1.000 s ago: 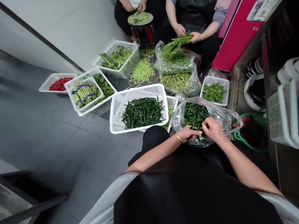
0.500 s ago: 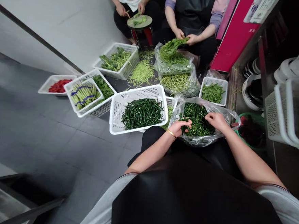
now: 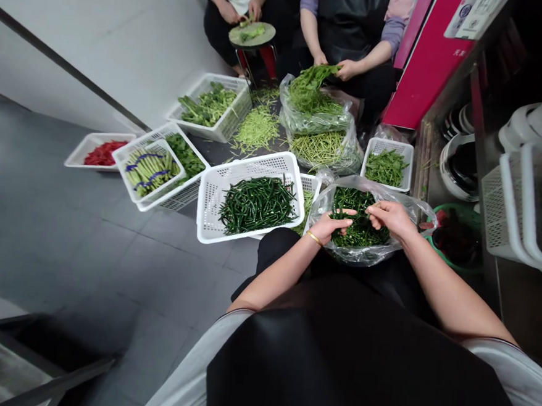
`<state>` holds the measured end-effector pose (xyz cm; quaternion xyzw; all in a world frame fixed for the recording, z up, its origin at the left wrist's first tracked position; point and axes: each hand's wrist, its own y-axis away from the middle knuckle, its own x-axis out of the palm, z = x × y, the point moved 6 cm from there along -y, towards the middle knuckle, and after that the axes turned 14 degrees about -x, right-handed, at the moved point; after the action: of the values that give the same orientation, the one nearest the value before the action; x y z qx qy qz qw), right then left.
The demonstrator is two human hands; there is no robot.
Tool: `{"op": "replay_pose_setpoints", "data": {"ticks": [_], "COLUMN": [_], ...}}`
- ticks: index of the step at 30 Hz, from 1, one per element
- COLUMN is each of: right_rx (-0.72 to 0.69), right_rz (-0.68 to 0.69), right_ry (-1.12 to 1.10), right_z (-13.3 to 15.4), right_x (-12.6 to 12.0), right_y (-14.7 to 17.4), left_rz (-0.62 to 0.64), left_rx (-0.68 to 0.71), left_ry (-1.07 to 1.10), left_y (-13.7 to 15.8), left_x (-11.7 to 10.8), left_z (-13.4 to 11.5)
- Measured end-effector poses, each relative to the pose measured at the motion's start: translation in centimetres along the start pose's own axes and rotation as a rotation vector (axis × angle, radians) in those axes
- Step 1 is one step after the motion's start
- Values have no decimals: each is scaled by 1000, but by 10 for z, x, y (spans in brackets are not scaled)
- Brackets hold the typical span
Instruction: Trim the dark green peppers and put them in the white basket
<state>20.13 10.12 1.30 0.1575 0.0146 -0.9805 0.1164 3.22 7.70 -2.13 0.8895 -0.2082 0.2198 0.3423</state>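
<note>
A clear plastic bag (image 3: 319, 207) of dark green chili peppers (image 3: 359, 235) lies open in front of my lap. Over its left side my left hand (image 3: 329, 225), with a gold bracelet at the wrist, is closed around a few green chilies. My right hand (image 3: 390, 219) is over the bag's right side, thumb and finger pinched together close to the left fingertips; what it pinches is too small to make out for sure. Left of the bag, a white perforated basket (image 3: 209, 217) holds a heap of green chilies (image 3: 259, 206).
Baskets of leafy greens (image 3: 211, 105), tied green stalks (image 3: 150, 171) and red peppers (image 3: 103, 153) stand to the left. Cut stems (image 3: 257, 128) lie on the floor ahead. Two co-workers sit opposite, one at a round board (image 3: 251, 36). A metal shelf with white baskets (image 3: 507, 201) flanks the right.
My right hand has moved slightly left, closer to my left hand. My left hand has shifted a little right, its fingers reaching toward the right hand.
</note>
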Motion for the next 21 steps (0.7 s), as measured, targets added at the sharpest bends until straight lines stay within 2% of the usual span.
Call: {"op": "replay_pose_setpoints", "data": {"ticks": [2,4,5,7,11,14,16,18,21], "right_rx": [8,-5,-22,-112,-357,-310,-215,-181,-283], "right_rz": [-53,-52,-31,14,104,223,318,404,505], "right_ry": [-223,-256,-202,33,691,1050,1205,1294,1319], "right_z": [7,9,10,14,32,31,22,12,0], "right_x": [13,29,36,44,50,47,43,43,59], "right_y": [14,31,39,52,60,47,38,30,21], "left_rz": [29,50,56,67,44,-9,-10,14,-6], "left_rx": [-24,-63,-82,-129,-213,-204,-155,-95,-81], "left_ry": [-96,-179,-211,-243,-160,-70,12,130,239], "left_y": [-3,0,3,11,23,29,34,40,46], "left_x": [11,16,16,14,10,8,5,-2,-19], "left_z": [7,17,23,36,51,43,31,17,6]}}
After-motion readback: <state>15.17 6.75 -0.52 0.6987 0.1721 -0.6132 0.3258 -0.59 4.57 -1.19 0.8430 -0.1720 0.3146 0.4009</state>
